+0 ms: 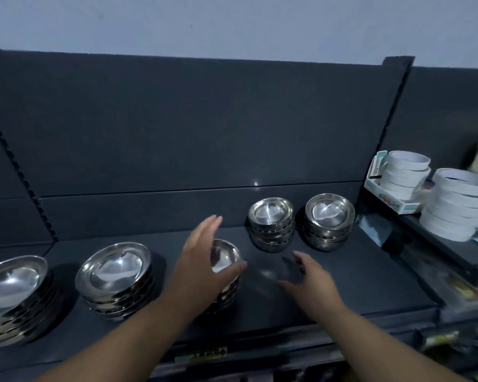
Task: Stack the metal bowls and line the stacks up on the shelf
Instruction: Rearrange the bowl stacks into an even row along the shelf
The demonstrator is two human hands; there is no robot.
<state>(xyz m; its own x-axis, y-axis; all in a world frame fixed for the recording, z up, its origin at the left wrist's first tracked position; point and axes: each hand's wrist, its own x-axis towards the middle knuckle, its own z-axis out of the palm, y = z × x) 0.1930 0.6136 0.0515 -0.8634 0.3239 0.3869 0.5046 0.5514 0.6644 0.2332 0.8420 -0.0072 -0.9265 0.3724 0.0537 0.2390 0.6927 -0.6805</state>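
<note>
Several stacks of shiny metal bowls stand on the dark shelf [342, 277]. Two small stacks sit at the back, one [271, 216] in the centre right and one [329, 213] to its right. A middle stack [222, 257] stands nearer the front, with my left hand [204, 266] spread over its left side, fingers apart; whether it touches the bowls I cannot tell. My right hand [307, 282] hovers open just to the right of that stack, holding nothing. Two wider stacks stand at the left, one [116, 271] beside the middle stack and one [9, 288] at the frame's edge.
A dark back panel [204, 119] rises behind the shelf. On the neighbouring shelf to the right stand piles of white tape rolls [458, 202] and a small box [392, 194]. Blurred goods lie at the lower right.
</note>
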